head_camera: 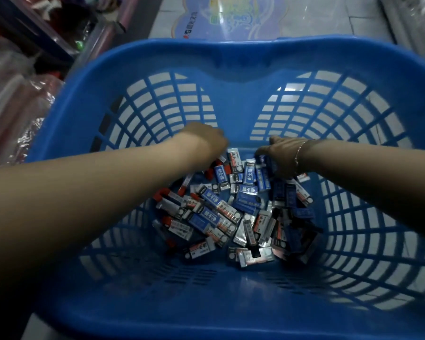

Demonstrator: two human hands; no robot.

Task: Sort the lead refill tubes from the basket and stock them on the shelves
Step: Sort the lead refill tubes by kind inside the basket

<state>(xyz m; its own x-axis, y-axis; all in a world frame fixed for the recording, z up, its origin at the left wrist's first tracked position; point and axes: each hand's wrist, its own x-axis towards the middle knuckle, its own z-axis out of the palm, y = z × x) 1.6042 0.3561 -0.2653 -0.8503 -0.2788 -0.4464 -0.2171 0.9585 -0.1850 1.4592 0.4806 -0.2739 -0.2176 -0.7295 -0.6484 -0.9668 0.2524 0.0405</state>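
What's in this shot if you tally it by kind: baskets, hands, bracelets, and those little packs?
Blue plastic basket: 1
Hands in the basket: 2, the left hand and the right hand
Bracelet, on the right wrist: 1
Lead refill packs, blue-labelled and red-and-clear mixed: a heaped pile, too many and too overlapped to count
Total apart from the packs: 4

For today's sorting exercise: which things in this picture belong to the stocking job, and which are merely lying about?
Belong to the job:
lead refill tubes, piled in the basket
blue basket
left hand and right hand, both in the pile

Lying about:
wrapped rolls at left
printed floor mat beyond the basket
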